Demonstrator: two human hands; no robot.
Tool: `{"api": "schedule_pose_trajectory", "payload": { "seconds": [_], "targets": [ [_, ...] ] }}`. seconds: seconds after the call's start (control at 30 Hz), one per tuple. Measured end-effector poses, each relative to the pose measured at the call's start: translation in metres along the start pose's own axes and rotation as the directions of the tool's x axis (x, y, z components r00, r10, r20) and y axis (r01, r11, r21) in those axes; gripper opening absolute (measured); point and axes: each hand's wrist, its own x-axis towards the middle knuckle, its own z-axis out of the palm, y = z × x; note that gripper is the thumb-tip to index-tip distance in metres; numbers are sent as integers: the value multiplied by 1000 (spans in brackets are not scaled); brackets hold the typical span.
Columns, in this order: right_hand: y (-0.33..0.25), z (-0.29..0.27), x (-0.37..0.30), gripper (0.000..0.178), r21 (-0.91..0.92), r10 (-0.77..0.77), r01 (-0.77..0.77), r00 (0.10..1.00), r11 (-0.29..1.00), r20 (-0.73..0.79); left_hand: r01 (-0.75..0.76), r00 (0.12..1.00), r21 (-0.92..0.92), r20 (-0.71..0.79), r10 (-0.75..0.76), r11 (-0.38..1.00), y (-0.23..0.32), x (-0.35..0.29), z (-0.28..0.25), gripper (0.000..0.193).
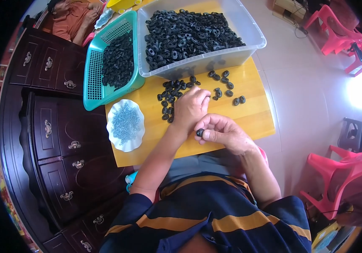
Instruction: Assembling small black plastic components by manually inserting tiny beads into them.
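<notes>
My right hand (227,134) pinches a small black oval plastic part (199,132) between thumb and fingers, close to the near edge of the yellow table (248,122). Beyond it, my left hand (193,103) is over the table with its fingers curled in; whatever they hold is hidden. Loose black parts (172,90) of the same kind lie in a cluster beside and behind the left hand. Several more black parts (229,85) are scattered to its right. A white scalloped dish (112,145) to the left holds many small clear bluish pieces (125,122).
A clear plastic bin (198,61) heaped with black parts stands on the table's far side. Left of it is a turquoise basket (92,103) with more. Dark wooden drawers (58,139) flank the left. Pink chairs (341,168) stand at right; a person (73,21) sits far left.
</notes>
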Motion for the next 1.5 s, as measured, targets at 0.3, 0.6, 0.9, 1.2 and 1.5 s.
{"api": "schedule_pose_trajectory", "payload": {
  "seconds": [0.3, 0.6, 0.9, 1.2, 1.5],
  "targets": [
    [14, -4, 6, 19, -35, -135, 131, 968, 991, -213, 294, 953, -607, 127, -275, 738, 2, -23, -44, 11],
    [16, -5, 8, 16, -48, -217, 212, 933, 976, -288, 161, 987, -672, 107, -121, 723, 18, -45, -67, 13],
    [17, -4, 6, 15, -86, -237, 221, 915, 972, -325, 84, 996, -596, 67, -54, 799, 26, -38, -71, 11],
    [23, -1, 6, 13, -353, -325, 184, 859, 917, -397, 89, 991, -541, 130, -21, 836, 25, -35, -74, 9],
    [21, 2, 6, 10, -651, -391, 39, 826, 758, -406, 52, 976, -435, 211, 45, 899, 16, -29, -72, 9]
  ]
}}
